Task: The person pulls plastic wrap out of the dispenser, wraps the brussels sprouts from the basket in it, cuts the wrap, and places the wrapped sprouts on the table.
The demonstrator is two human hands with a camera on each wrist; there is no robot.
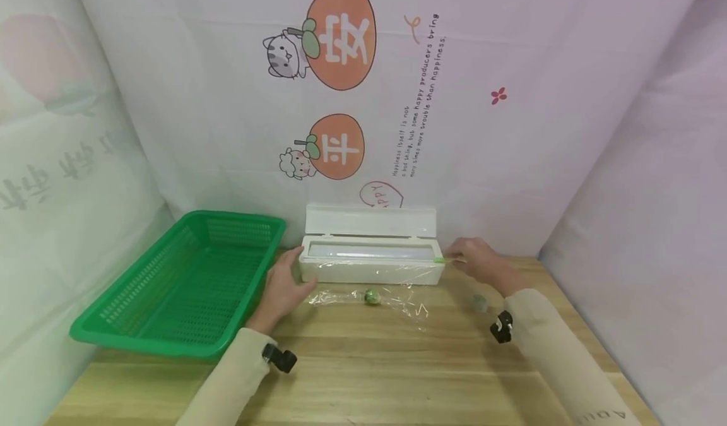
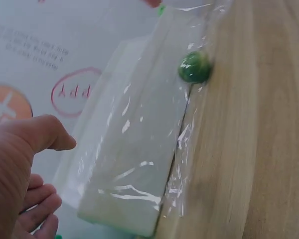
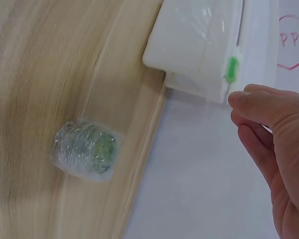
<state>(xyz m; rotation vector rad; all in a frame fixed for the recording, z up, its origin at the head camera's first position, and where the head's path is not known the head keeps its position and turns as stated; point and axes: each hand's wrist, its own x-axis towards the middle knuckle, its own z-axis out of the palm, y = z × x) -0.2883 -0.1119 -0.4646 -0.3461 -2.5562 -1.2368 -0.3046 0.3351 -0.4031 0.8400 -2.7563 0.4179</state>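
Observation:
A white cling film dispenser [image 1: 372,272] stands against the back wall, its lid [image 1: 370,221] raised. Clear cling film [image 2: 125,124] hangs over its front and onto the table, with a small round green vegetable [image 1: 372,296] lying on it; its exact kind is unclear. My left hand [image 1: 282,289] is at the dispenser's left end, thumb and fingers apart. At the right end is my right hand [image 1: 479,260], loosely bent, thumb and index fingertips close to the green slide cutter [image 3: 231,69]. The right wrist view shows a small gap between those fingertips and the cutter.
A green plastic basket [image 1: 221,349] stands to the left, close by my left hand. On the wooden table [image 1: 386,375], below my right hand, lies a small film-wrapped green bundle [image 3: 87,149]. Printed white cloth [image 1: 483,161] hangs behind and at both sides.

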